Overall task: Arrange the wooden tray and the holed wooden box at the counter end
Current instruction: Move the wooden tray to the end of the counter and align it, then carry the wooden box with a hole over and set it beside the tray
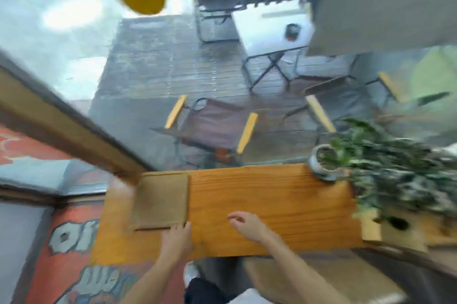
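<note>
A flat square wooden tray [160, 201] lies on the left end of the orange wooden counter [272, 202]. My left hand [176, 237] touches the tray's near right corner with its fingertips. My right hand [247, 224] hovers over the middle of the counter, fingers apart, holding nothing. At the right, a pale wooden box with a dark round hole [393, 227] sits partly under the leaves of a plant. The whole view is blurred by motion.
A potted plant [376, 162] in a white pot [319, 162] stands at the counter's far right. Behind the counter a window shows a deck with folding chairs [212, 128] and a small table [269, 31]. A painted orange wall is at the left.
</note>
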